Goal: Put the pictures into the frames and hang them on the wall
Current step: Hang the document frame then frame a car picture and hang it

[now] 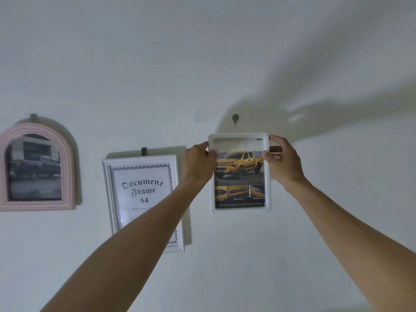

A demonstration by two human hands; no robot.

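Observation:
A white rectangular frame (240,206) holding a picture of a yellow pickup truck is held up against the white wall (202,64). My left hand (199,161) grips its upper left edge and my right hand (282,162) grips its upper right edge, thumbs on the front. A dark round wall hook (235,118) sits just above the frame's top edge, apart from it. Whether the frame's back touches the wall cannot be told.
A pink arched frame (67,154) with a dark truck picture hangs at the left from a grey hook (33,117). A white ornate frame (108,188) reading "Document Frame A4" hangs in the middle on another hook (144,151), partly behind my left forearm.

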